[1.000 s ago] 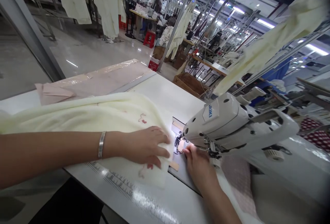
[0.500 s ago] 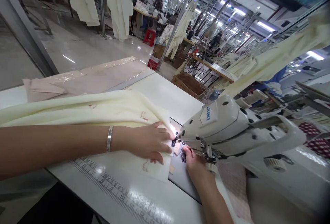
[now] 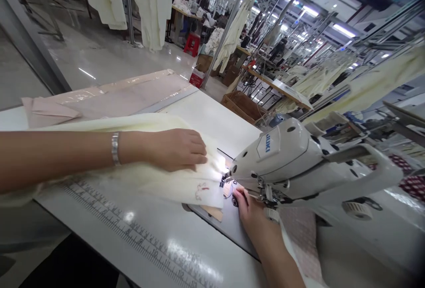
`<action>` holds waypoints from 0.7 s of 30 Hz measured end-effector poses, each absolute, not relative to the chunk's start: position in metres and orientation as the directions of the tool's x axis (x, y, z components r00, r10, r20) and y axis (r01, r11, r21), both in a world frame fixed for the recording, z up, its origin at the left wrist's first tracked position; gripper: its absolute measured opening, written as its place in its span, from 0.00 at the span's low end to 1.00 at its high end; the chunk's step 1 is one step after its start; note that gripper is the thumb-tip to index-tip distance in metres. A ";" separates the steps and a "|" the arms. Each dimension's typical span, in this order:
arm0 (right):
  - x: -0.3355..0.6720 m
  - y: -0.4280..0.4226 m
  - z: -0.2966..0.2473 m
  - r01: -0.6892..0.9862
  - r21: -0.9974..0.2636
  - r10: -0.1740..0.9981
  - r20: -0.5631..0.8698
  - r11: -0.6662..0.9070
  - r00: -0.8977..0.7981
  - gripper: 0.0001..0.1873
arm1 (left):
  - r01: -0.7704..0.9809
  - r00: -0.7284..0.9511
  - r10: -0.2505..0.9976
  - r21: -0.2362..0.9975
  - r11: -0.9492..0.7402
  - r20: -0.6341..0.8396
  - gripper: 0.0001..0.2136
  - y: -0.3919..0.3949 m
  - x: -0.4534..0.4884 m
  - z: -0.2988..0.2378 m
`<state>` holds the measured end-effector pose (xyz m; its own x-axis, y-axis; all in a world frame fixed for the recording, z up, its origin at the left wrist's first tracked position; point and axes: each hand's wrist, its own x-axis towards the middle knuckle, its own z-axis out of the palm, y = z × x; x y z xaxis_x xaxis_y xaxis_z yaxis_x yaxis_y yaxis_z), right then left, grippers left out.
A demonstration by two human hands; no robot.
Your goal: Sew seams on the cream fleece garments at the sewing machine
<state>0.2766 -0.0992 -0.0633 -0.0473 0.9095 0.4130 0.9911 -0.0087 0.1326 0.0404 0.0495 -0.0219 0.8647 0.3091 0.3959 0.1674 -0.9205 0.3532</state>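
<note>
A pale cream fabric piece (image 3: 146, 182) with small reddish embroidered motifs lies across the table, its right edge at the presser foot (image 3: 223, 181) of a white JUKI sewing machine (image 3: 282, 159). On top of this cloth is my left hand (image 3: 181, 148), left of the needle area, its fingers curled together with cloth bunched under them. My right hand (image 3: 250, 208) rests on the machine bed beside the foot. Its thumb and fingertips are drawn together against a small dark round part (image 3: 235, 201); whether they hold anything is hidden. A lit spot brightens the fabric by the needle.
A printed ruler scale (image 3: 139, 237) runs along the table's front edge. Pinkish cloth (image 3: 126, 93) lies at the back left of the table. Cream garments (image 3: 154, 9) hang beyond it. A cardboard box (image 3: 244, 105) and a red stool (image 3: 191, 44) stand on the floor.
My left hand has moved up and left, its fingers going from spread to curled. The fabric has swung round, its lower corner shifting upward. My right hand stays about where it was.
</note>
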 end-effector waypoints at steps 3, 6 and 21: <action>0.253 -0.112 -0.040 0.992 0.106 0.917 0.384 0.074 -0.110 0.15 | 0.214 0.858 0.386 0.447 -0.869 0.339 0.16 0.000 0.019 -0.031; 0.221 -0.124 -0.022 0.952 -0.162 0.904 0.387 0.259 -0.180 0.11 | 0.191 0.863 0.404 0.546 -0.816 0.301 0.16 -0.052 0.006 -0.030; 0.244 -0.142 -0.057 0.920 0.332 0.898 0.306 0.211 -0.316 0.21 | 0.088 0.898 0.200 0.286 -0.954 0.392 0.07 0.001 0.052 -0.047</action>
<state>0.2439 -0.1419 -0.0570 -0.3161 0.8979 0.3063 0.9196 0.2105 0.3317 0.0521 0.0011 -0.0466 0.8981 0.1996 0.3918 0.0875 -0.9544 0.2855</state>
